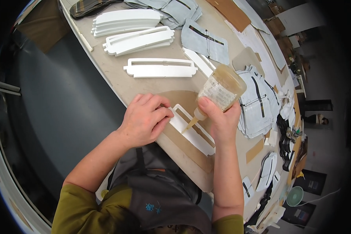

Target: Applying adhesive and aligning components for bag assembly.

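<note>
A white foam-like frame (197,139) with a long slot lies slantwise on a brown sheet (183,155) at the table's near edge. At the frame's upper left end, the fingers of my left hand (144,119) are closed in a pinch on it. My right hand (225,121) grips a translucent squeeze bottle (225,85) of yellowish liquid, likely glue, tipped nozzle down. The nozzle's tip meets the frame's wide white side, or hovers just over it; I cannot tell which. Just beyond my hands rests another slotted white frame (160,71), flat on the table.
Stacks of white frames (124,22) stand at the far left of the table (109,68). Grey fabric pieces with dark slits (257,103) are piled on the right, and another grey piece (204,41) overlaps a white frame farther back. Black straps (286,136) lie along the right side.
</note>
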A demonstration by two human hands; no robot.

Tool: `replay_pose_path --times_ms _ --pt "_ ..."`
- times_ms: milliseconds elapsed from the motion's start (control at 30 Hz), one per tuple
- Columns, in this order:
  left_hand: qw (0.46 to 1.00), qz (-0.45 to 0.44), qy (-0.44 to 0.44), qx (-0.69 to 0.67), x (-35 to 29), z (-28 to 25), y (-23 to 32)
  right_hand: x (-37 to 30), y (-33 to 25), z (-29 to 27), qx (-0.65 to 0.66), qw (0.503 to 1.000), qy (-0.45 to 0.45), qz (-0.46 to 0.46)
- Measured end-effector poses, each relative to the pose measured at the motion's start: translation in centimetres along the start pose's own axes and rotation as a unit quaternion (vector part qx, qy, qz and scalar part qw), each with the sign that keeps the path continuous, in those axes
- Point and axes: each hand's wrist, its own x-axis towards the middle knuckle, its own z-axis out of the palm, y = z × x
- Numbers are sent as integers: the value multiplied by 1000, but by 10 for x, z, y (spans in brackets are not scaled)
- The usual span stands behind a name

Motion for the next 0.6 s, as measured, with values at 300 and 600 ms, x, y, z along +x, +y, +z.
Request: replay_pose_path --times_ms 300,600 --pt "1000 -3 -10 9 1 0 2 0 4 -10 5 1000 -8 -2" --pt "1000 -14 -22 14 1 0 2 -14 2 -38 -28 999 9 41"
